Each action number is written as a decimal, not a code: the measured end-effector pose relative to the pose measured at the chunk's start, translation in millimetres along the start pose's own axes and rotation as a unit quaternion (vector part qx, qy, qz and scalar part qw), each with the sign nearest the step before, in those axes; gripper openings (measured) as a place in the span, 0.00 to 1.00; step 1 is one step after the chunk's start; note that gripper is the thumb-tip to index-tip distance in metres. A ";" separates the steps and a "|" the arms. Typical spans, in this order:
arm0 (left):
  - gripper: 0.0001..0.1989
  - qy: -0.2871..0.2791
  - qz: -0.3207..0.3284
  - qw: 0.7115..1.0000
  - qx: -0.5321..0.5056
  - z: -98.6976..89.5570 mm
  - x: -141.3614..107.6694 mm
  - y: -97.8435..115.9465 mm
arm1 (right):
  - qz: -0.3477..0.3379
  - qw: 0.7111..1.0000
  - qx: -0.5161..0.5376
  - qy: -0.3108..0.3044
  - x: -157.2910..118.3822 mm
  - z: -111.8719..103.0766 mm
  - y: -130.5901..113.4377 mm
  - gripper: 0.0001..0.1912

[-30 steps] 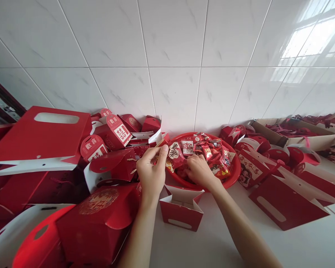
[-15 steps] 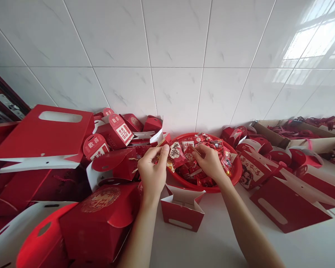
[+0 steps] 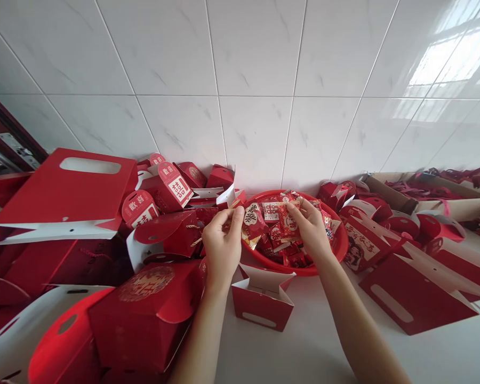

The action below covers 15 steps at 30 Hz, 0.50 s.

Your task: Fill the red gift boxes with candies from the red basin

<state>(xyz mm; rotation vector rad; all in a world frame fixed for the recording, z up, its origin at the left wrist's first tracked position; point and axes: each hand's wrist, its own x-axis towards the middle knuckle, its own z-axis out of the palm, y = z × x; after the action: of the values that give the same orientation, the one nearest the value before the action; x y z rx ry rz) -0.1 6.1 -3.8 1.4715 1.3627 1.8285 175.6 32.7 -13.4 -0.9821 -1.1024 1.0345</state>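
Note:
A round red basin [image 3: 341,246] by the tiled wall holds many wrapped sweets in red and gold packets. My left hand [image 3: 224,242] is over the basin's left edge, thumb and fingers closed on several small packets, one of them red with black writing [image 3: 255,217]. Over the middle of the basin, my right hand [image 3: 311,226] pinches a red and gold packet [image 3: 288,221]. An open red gift box [image 3: 263,312] with a white inside stands on the counter just in front of the basin, between my forearms.
Red gift boxes [image 3: 144,314] are piled at the left, near a dark door frame. More boxes [image 3: 418,296] stand at the right. Behind them, a cardboard tray [image 3: 436,205] holds dark red ribbons. White tiles [image 3: 252,133] rise behind everything.
My right hand has shifted slightly right and now shows a red and gold packet in its fingers. My left hand stays closed in nearly the same place. The view has moved slightly.

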 end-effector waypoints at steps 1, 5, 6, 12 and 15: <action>0.14 -0.005 -0.001 1.000 0.007 0.2 -0.2 0.1 | 0.025 0.999 0.030 0.002 -0.9 1.0 -2.0 0.18; 0.15 -0.016 0.002 0.999 0.035 0.5 -0.6 -1.2 | 0.109 0.988 0.111 -0.002 -3.3 2.2 -10.9 0.16; 0.15 -0.016 0.004 0.999 0.039 0.4 -0.6 -1.7 | 0.116 0.986 0.121 -0.016 -3.9 1.9 -13.0 0.15; 0.12 -0.014 0.032 0.998 0.043 -0.2 -0.7 -2.5 | 0.097 0.979 0.173 -0.055 -8.9 2.6 -19.9 0.16; 0.12 -0.009 0.043 0.998 0.043 0.1 -0.5 -1.6 | 0.053 0.984 0.165 -0.031 -10.8 4.5 -20.9 0.18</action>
<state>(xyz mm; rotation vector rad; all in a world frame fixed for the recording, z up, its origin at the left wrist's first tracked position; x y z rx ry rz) -0.2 6.5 -5.5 1.6095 1.4058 1.8242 172.9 17.8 5.2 -0.7514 -0.8989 1.2939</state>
